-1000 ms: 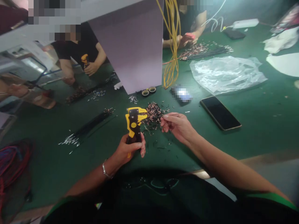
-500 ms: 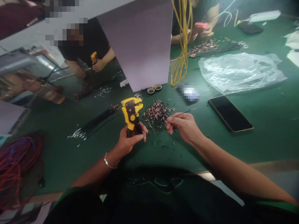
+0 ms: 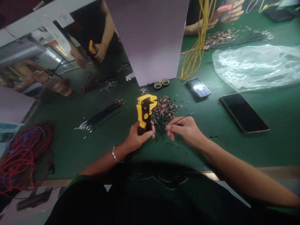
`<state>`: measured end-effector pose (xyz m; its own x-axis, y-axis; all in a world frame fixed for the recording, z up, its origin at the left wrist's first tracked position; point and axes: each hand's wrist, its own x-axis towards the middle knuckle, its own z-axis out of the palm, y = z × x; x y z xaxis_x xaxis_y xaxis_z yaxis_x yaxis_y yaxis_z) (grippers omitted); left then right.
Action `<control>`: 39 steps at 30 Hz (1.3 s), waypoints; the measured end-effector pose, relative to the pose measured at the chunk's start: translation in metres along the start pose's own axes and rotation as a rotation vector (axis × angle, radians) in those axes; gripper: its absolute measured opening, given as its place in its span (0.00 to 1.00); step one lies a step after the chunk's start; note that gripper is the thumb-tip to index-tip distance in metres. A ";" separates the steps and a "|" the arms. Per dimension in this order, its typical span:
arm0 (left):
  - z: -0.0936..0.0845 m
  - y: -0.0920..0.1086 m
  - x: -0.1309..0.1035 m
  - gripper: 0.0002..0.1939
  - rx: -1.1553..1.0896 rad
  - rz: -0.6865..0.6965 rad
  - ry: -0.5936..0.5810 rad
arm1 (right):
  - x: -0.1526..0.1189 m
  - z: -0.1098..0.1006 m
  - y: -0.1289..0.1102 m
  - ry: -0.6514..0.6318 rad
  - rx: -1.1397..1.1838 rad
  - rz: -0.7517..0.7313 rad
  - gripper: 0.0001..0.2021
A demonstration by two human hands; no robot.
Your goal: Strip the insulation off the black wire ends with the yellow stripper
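My left hand (image 3: 138,137) is wrapped round the grips of a yellow and black wire stripper (image 3: 145,111), held upright with its jaws pointing right. A thin black wire (image 3: 181,119) is pinched in the fingertips of my right hand (image 3: 184,128), its far end sloping up to the right. Behind and between my hands lies a heap of short wire pieces (image 3: 165,107) with copper-coloured ends. To the left rests a bundle of black wires (image 3: 103,115) with bright tips at its near end. Small black offcuts (image 3: 172,143) are scattered in front of the heap.
A smartphone (image 3: 243,112), a keypad phone (image 3: 199,87) and a clear plastic bag (image 3: 255,67) lie to the right. Yellow cables (image 3: 199,43) hang by a pale panel (image 3: 154,40), with tape rolls (image 3: 161,83) at its foot. Red cable coils (image 3: 25,156) lie left. Co-workers' hands (image 3: 100,51) appear beyond.
The view has shifted, so the table's things sit differently in the picture. The wire stripper and the black wire are still in my hands, a little closer together.
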<state>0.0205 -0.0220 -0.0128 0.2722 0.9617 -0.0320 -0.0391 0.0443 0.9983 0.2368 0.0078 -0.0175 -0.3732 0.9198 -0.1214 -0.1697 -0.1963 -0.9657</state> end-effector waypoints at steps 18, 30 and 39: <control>-0.002 -0.008 0.001 0.16 -0.045 -0.059 -0.025 | 0.000 -0.003 -0.003 0.075 0.034 -0.024 0.10; 0.002 -0.001 -0.001 0.13 0.041 -0.034 -0.024 | -0.003 0.004 0.000 -0.011 0.020 0.024 0.08; 0.001 -0.006 -0.002 0.10 0.004 -0.052 -0.001 | -0.002 -0.002 -0.007 0.144 0.106 -0.064 0.08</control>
<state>0.0212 -0.0245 -0.0189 0.2751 0.9578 -0.0838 -0.0213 0.0933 0.9954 0.2400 0.0081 -0.0110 -0.2257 0.9692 -0.0989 -0.2868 -0.1632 -0.9440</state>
